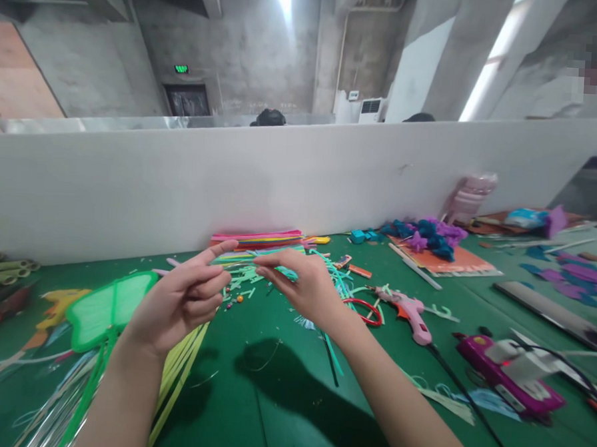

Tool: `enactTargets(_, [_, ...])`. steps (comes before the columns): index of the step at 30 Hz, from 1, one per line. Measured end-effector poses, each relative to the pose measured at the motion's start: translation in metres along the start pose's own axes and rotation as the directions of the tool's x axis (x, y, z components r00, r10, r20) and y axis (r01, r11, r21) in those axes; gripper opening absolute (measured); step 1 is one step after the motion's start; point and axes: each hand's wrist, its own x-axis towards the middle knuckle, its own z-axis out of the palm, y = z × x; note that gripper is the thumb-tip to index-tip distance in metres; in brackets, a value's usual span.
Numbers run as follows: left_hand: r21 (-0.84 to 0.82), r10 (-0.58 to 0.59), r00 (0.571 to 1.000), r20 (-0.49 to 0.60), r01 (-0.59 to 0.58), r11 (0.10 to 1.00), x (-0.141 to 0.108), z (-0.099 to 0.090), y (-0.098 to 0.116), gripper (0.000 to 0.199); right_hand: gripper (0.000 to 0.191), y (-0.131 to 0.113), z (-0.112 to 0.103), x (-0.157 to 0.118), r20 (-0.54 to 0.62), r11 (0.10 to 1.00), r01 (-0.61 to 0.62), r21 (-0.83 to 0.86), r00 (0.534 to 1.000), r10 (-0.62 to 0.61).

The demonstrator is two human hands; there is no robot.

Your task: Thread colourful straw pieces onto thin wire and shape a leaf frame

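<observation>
Left hand (189, 301): we are extending the index finger and curling the others; grip, we cannot tell. Right hand (302, 284): we are holding thumb and fingertips close together, something thin and pale showing between the hands, too fine to name. Strips (258, 237): lying just beyond, at 12 o'clock, near the board (260, 181). Fan (106, 310): lying at 8. Glue gun (410, 311): resting at 3. Table (233, 407): giving us room at 6.
</observation>
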Motion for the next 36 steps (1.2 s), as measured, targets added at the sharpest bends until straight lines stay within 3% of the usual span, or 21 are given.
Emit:
enactTargets(3, [0.043,0.007,1.000,-0.021,-0.006,0.999,0.007,0.000,-0.003,0.035,0.013,0.001,0.002,-0.001,-0.035,0.998,-0.040,-0.043,0.999,0.039])
enactTargets(6, [0.121,0.010,0.998,-0.061,-0.003,0.993,0.013,0.000,-0.006,0.023,0.012,0.002,0.004,-0.002,-0.075,0.996,-0.001,-0.090,0.997,-0.005])
enactTargets(11, [0.252,0.061,0.990,-0.129,-0.026,0.967,0.016,-0.001,-0.008,0.024,0.011,0.004,0.005,-0.002,-0.090,0.989,0.066,-0.132,0.993,-0.078])
enactTargets(20, [0.357,0.112,0.981,-0.156,-0.050,0.933,0.015,0.006,-0.009,0.034,0.017,0.002,0.007,-0.003,-0.049,0.983,0.085,-0.164,0.994,-0.095])
enactTargets(24, [0.418,0.110,0.982,-0.153,-0.037,0.908,0.016,0.005,-0.011,0.028,0.016,-0.002,0.008,-0.002,-0.030,0.994,0.066,-0.085,0.997,-0.069])
enactTargets(27, [0.434,0.127,0.980,-0.154,-0.048,0.900,0.015,0.005,-0.010,0.027,0.015,-0.007,0.006,0.000,-0.004,0.993,-0.064,0.102,0.998,0.064])
enactTargets(29, [0.420,0.135,0.978,-0.161,-0.056,0.906,0.014,0.004,-0.009,0.028,0.017,-0.010,0.003,0.001,0.052,0.943,-0.207,0.260,0.978,0.201])
enactTargets(32, [0.382,0.140,0.976,-0.165,-0.067,0.922,0.012,0.001,-0.007,0.030,0.019,-0.011,-0.002,0.001,0.158,0.795,-0.386,0.468,0.922,0.354])
enactTargets(36, [0.325,0.150,0.974,-0.169,-0.089,0.941,0.010,-0.004,-0.004,0.032,0.013,-0.010,-0.008,0.001,0.281,0.610,-0.484,0.628,0.872,0.402])
